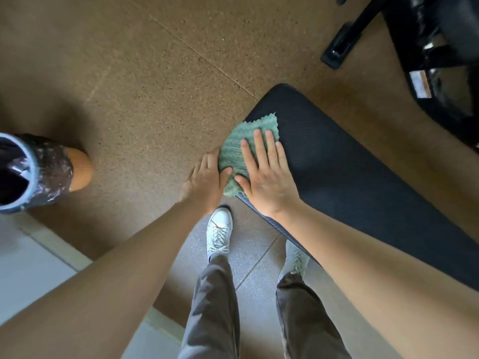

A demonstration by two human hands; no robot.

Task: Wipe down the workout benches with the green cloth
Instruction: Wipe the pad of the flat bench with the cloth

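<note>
Just right of the frame's centre: green cloth (pixel 241 151), spread on the rounded upper-left end of the black bench pad (pixel 350 177). Runs, that pad, from mid-frame down toward the lower right edge. Zigzag-cut corner of the cloth pointing up the frame, uncovered; lower corner hanging at the pad's left rim.

Pressing palm-down on the cloth: right hand (pixel 264 177), fingers straight and a little spread, thumb out to the left, nothing gripped. Covers the cloth's right and lower part.

Just to the left, touching the cloth's left edge: left hand (pixel 207 177), back toward the camera. Thumb laid on top of the cloth, close to the right thumb; fingers stretched along the pad's side. Cannot tell whether the cloth is pinched or only touched.

Both bare forearms reaching in from the bottom corners.

Below the hands: two white sneakers (pixel 219 231) and grey trousers (pixel 212 307), the right shoe partly under the pad's rim.

At the left edge: a bin (pixel 33 174) with a dark shiny liner and an orange lower body.

Upper right corner: black equipment frame (pixel 342 45) with a white label (pixel 420 84).

Underneath everything: brown speckled floor (pixel 142 86); pale tile (pixel 26 255) at lower left.
</note>
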